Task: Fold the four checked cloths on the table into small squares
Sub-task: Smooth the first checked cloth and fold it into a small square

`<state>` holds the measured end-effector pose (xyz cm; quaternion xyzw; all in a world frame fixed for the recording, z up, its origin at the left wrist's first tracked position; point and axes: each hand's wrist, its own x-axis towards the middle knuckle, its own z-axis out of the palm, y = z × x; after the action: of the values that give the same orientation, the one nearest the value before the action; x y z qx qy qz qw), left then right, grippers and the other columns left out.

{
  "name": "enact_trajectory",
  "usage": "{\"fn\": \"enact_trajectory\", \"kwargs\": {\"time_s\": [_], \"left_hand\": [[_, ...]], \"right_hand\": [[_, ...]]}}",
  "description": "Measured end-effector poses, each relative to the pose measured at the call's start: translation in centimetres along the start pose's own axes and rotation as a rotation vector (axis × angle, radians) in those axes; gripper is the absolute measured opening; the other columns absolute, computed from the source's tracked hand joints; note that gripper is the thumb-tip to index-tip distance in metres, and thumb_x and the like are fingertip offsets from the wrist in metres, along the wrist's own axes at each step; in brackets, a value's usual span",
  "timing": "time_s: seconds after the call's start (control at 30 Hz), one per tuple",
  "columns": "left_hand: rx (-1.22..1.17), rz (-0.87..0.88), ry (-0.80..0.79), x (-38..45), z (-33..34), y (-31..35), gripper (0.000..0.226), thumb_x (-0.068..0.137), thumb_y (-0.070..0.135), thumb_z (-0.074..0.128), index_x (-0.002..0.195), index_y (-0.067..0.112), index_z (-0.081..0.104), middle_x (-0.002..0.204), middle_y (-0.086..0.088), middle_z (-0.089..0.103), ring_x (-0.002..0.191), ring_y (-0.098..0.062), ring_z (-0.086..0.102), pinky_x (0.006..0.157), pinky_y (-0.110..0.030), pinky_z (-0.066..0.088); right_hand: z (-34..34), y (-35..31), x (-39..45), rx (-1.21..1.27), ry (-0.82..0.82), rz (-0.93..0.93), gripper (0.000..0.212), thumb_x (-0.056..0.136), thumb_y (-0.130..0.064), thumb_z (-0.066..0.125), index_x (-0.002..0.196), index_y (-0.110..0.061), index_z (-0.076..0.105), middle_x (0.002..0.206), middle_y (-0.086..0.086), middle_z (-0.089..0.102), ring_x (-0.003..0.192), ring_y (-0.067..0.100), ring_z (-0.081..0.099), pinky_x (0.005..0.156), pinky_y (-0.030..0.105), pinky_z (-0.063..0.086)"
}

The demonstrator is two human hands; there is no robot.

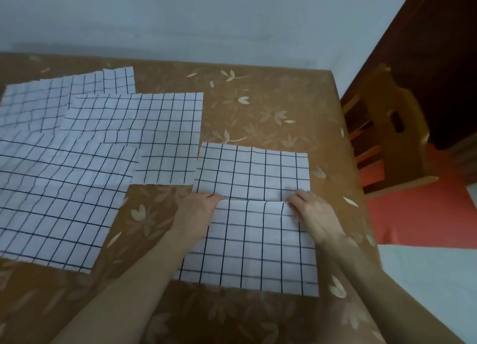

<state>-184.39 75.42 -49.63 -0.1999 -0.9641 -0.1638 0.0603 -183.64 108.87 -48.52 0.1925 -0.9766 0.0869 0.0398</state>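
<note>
A white cloth with a black check [254, 240] lies before me on the brown table [258, 106]. Its near half is turned up over the far half, and the raised edge runs across the cloth's middle. My left hand [198, 212] pinches that edge at its left corner. At the right corner my right hand [313, 212] pinches the same edge. Three more checked cloths lie flat and overlapping to the left: one in the middle [160, 137], one at the near left [56, 201], one at the far left [51, 98].
The table wears a brown cloth with pale leaf prints. Beyond its right edge stands a wooden chair [387, 134] on a red floor [426, 214]. A pale wall rises behind the table, and a dark wooden door stands at the upper right.
</note>
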Motion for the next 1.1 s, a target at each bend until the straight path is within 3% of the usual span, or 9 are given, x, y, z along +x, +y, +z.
{"fn": "enact_trajectory", "kwargs": {"time_s": [0.07,0.23,0.4,0.47,0.7,0.83,0.93,1.03,1.1], "left_hand": [[0.046,-0.040,-0.008,1.8,-2.5,0.5,0.052,0.061,-0.012,0.088,0.104,0.016,0.077,0.078,-0.002,0.074,0.058,-0.018,0.066,0.048,-0.030,0.055],[0.042,-0.041,0.190,6.3,-7.7,1.5,0.050,0.069,-0.018,0.079,0.110,0.010,0.076,0.095,-0.007,0.079,0.072,-0.028,0.075,0.060,-0.039,0.061],[0.008,0.040,0.356,6.4,-9.5,2.4,0.054,0.076,-0.014,0.075,0.123,0.010,0.073,0.120,-0.006,0.075,0.107,-0.026,0.072,0.093,-0.042,0.058],[-0.003,0.062,0.359,5.1,-8.8,2.7,0.051,0.076,-0.011,0.079,0.122,0.009,0.074,0.122,-0.007,0.074,0.113,-0.025,0.070,0.099,-0.043,0.056],[-0.035,0.099,0.192,-2.7,-3.4,3.7,0.057,0.067,-0.013,0.084,0.119,0.008,0.074,0.121,-0.010,0.074,0.112,-0.026,0.072,0.091,-0.047,0.061],[-0.037,0.107,0.081,-6.3,0.4,3.5,0.046,0.076,-0.012,0.078,0.117,0.009,0.076,0.120,-0.008,0.075,0.114,-0.025,0.071,0.088,-0.048,0.062],[-0.001,0.126,-0.019,-8.2,2.8,3.4,0.028,0.091,0.004,0.065,0.114,0.011,0.077,0.121,-0.006,0.074,0.116,-0.026,0.069,0.087,-0.046,0.062],[0.020,0.093,-0.100,-9.3,3.1,3.9,0.034,0.085,0.005,0.075,0.118,0.013,0.074,0.126,-0.005,0.071,0.120,-0.026,0.066,0.091,-0.044,0.060],[0.012,0.071,-0.101,-9.5,2.4,4.7,0.030,0.091,0.022,0.066,0.120,0.015,0.072,0.128,-0.003,0.069,0.122,-0.023,0.062,0.097,-0.042,0.057]], "right_hand": [[-2.0,0.8,1.8,0.001,0.025,0.031,0.012,0.098,-0.016,0.064,0.110,-0.020,0.066,0.102,-0.002,0.062,0.091,0.025,0.060,0.072,0.038,0.053],[-7.8,1.9,5.4,-0.033,0.271,0.059,0.013,0.097,-0.017,0.068,0.108,-0.015,0.072,0.096,0.004,0.064,0.085,0.031,0.055,0.066,0.043,0.051],[-10.6,2.1,3.4,-0.061,0.474,0.025,0.025,0.094,-0.010,0.074,0.118,-0.010,0.075,0.107,0.010,0.069,0.093,0.034,0.059,0.071,0.043,0.048],[-10.4,1.7,1.3,-0.048,0.499,-0.003,0.025,0.096,-0.009,0.072,0.121,-0.011,0.075,0.115,0.010,0.069,0.099,0.032,0.059,0.075,0.041,0.044],[-4.1,0.8,-7.0,0.006,0.281,-0.014,0.033,0.099,-0.025,0.052,0.123,-0.017,0.075,0.131,0.002,0.068,0.106,0.025,0.055,0.078,0.038,0.039],[-0.3,0.4,-9.9,0.015,0.124,0.034,0.036,0.097,-0.031,0.051,0.121,-0.021,0.074,0.133,-0.003,0.066,0.109,0.024,0.054,0.076,0.038,0.041],[1.6,0.3,-11.6,0.014,0.056,0.064,0.034,0.095,-0.031,0.053,0.120,-0.021,0.075,0.130,-0.002,0.067,0.108,0.028,0.060,0.076,0.038,0.045],[2.3,-0.2,-12.7,0.014,0.051,0.082,0.036,0.098,-0.030,0.050,0.119,-0.018,0.076,0.126,0.000,0.068,0.104,0.030,0.064,0.074,0.038,0.045],[2.0,-1.0,-12.9,0.008,0.073,0.119,0.034,0.099,-0.032,0.053,0.122,-0.018,0.074,0.127,0.000,0.068,0.105,0.028,0.064,0.076,0.039,0.043]]}}
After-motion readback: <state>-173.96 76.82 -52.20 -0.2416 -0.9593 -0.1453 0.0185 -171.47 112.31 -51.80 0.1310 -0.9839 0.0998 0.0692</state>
